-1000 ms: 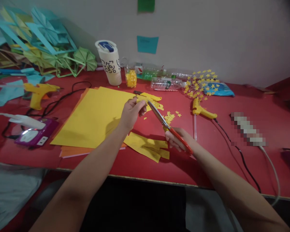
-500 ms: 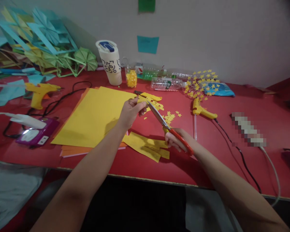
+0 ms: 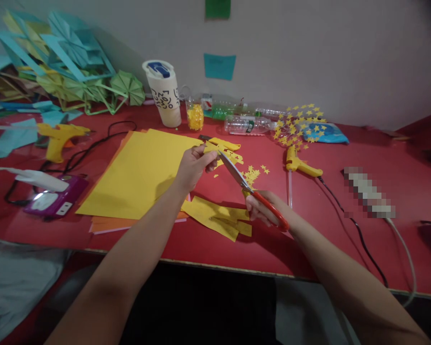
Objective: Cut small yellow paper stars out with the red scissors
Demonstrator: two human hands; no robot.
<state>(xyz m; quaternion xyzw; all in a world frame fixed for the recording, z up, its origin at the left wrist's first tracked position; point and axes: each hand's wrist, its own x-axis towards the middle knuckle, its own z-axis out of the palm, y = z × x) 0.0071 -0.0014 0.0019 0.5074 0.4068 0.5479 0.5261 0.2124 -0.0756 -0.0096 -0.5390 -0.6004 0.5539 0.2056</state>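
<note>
My left hand (image 3: 197, 165) pinches a small piece of yellow paper (image 3: 210, 149), mostly covered by the fingers. My right hand (image 3: 264, 208) is wrapped around the red handles of a pair of scissors (image 3: 240, 178). Its blade tips point up and left, right by the paper at my left fingertips. Just beyond the hands lie a yellow utility knife (image 3: 223, 143) and cut paper scraps (image 3: 233, 158). A small pile of yellow paper stars (image 3: 252, 175) sits beside the blades. Below the hands rest yellow paper strips (image 3: 217, 218), some overlapping.
Yellow sheets (image 3: 140, 172) cover orange paper on the red table (image 3: 215, 249). A yellow glue gun (image 3: 301, 165) lies right, another glue gun (image 3: 59, 139) left near a purple power block (image 3: 55, 199). A tumbler (image 3: 164, 96), a jar of stars (image 3: 195, 116) and plastic bottles (image 3: 247, 124) line the back.
Hardly anything differs. The scissor handles in my right hand have shifted very slightly; my left hand stays in place with the paper.
</note>
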